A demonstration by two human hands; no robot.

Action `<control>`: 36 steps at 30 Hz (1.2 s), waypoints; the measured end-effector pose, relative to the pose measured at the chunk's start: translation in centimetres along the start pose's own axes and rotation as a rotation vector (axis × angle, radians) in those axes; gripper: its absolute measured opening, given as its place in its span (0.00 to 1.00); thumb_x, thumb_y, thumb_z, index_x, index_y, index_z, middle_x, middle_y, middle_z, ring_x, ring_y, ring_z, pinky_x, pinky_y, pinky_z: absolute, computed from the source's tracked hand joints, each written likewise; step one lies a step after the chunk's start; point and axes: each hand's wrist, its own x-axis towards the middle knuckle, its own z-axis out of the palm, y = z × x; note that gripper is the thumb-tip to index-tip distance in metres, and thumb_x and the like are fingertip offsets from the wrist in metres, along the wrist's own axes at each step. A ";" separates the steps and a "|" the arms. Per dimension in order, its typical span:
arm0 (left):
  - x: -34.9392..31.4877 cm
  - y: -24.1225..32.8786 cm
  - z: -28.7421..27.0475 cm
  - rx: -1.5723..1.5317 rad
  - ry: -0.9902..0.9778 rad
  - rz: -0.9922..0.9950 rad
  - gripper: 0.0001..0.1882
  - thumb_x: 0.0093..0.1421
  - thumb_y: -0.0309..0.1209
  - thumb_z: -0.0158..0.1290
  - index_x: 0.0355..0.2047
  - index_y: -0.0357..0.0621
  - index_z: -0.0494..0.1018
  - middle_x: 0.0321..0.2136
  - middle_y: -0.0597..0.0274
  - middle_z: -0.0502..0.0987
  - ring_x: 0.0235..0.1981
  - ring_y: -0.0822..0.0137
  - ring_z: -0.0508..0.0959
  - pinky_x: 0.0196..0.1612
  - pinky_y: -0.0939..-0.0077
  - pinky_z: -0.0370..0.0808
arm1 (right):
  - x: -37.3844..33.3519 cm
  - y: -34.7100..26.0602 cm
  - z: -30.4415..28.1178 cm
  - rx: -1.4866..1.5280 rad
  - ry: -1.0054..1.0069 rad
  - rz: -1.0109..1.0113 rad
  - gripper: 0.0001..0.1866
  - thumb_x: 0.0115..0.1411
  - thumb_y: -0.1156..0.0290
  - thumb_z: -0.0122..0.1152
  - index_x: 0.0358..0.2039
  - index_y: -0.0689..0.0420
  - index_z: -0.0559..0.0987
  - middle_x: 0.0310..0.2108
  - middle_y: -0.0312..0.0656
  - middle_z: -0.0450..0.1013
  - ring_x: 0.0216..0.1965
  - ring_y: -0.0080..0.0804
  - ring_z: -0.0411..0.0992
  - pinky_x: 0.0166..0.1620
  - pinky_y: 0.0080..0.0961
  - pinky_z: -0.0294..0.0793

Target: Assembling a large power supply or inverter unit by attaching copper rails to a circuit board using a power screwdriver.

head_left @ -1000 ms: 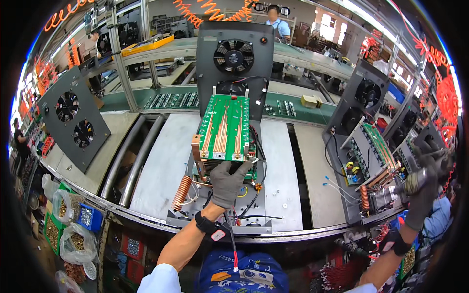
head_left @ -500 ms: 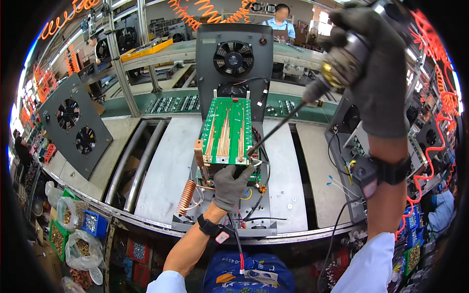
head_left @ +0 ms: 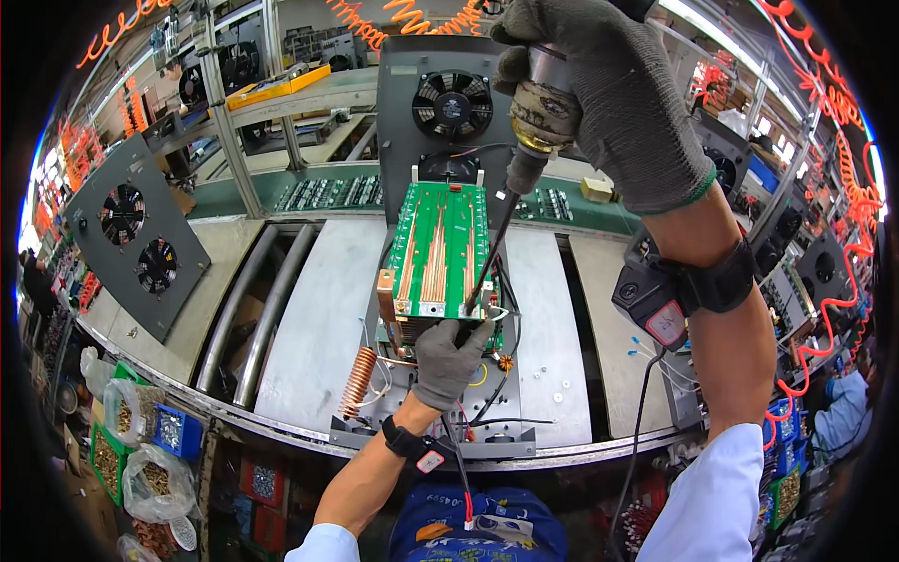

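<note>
A green circuit board (head_left: 423,220) with copper-coloured tracks lies on top of a stacked assembly, in front of an upright dark panel with a fan. My right hand (head_left: 632,117), in a grey glove, grips a power screwdriver (head_left: 545,114). Its long bit slants down to the board's front right corner. My left hand (head_left: 446,361), also gloved, is closed at the board's front edge, right below the bit's tip; what its fingertips hold is hidden. A white wire (head_left: 504,312) shows beside them. A copper block (head_left: 386,292) stands at the front left corner, above a copper coil (head_left: 357,382).
A grey fan panel (head_left: 140,244) leans at the left, by metal rollers (head_left: 272,314). Small boards (head_left: 330,193) line the green belt behind. Blue bins (head_left: 176,431) and bags of small parts sit lower left. Orange and red coiled hoses hang overhead and at the right.
My right hand has swung left with the screwdriver, which now stands steeper, its bit tip on the board's front right corner. My left hand has stayed at the front edge.
</note>
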 end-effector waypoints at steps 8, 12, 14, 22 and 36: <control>0.0 0.2 -0.1 -0.005 -0.001 -0.016 0.15 0.61 0.31 0.67 0.23 0.35 0.77 0.16 0.61 0.79 0.15 0.73 0.77 0.20 0.75 0.72 | 2.3 3.1 0.0 -0.109 0.035 -0.080 0.05 0.59 0.73 0.58 0.31 0.62 0.76 0.23 0.38 0.73 0.24 0.23 0.75 0.25 0.24 0.73; 0.1 0.7 -0.3 0.065 0.016 -0.004 0.16 0.59 0.32 0.69 0.22 0.35 0.77 0.17 0.59 0.79 0.16 0.73 0.77 0.21 0.75 0.73 | 3.2 3.6 -0.7 -0.499 -0.040 -0.266 0.06 0.63 0.74 0.57 0.30 0.63 0.75 0.23 0.36 0.72 0.24 0.22 0.75 0.26 0.24 0.74; 0.0 0.7 -0.3 0.038 0.014 -0.007 0.16 0.60 0.32 0.68 0.23 0.34 0.77 0.17 0.59 0.80 0.17 0.73 0.78 0.21 0.75 0.73 | 2.9 3.6 -1.9 -0.341 -0.099 -0.171 0.06 0.64 0.76 0.56 0.30 0.63 0.75 0.23 0.36 0.72 0.24 0.21 0.75 0.27 0.24 0.75; -0.3 -0.2 0.1 0.034 0.021 -0.019 0.14 0.62 0.32 0.67 0.27 0.33 0.77 0.20 0.62 0.80 0.20 0.77 0.78 0.22 0.78 0.73 | 5.0 5.0 -1.6 -0.351 -0.176 -0.437 0.02 0.63 0.78 0.58 0.34 0.63 0.77 0.25 0.40 0.74 0.26 0.29 0.76 0.28 0.26 0.76; 0.0 1.3 -0.4 -0.094 -0.078 -0.176 0.11 0.65 0.31 0.64 0.34 0.33 0.78 0.21 0.64 0.79 0.22 0.79 0.78 0.23 0.81 0.72 | 5.7 4.9 -0.7 -1.594 0.014 -0.767 0.03 0.62 0.74 0.66 0.31 0.58 0.83 0.25 0.39 0.79 0.29 0.33 0.82 0.32 0.31 0.83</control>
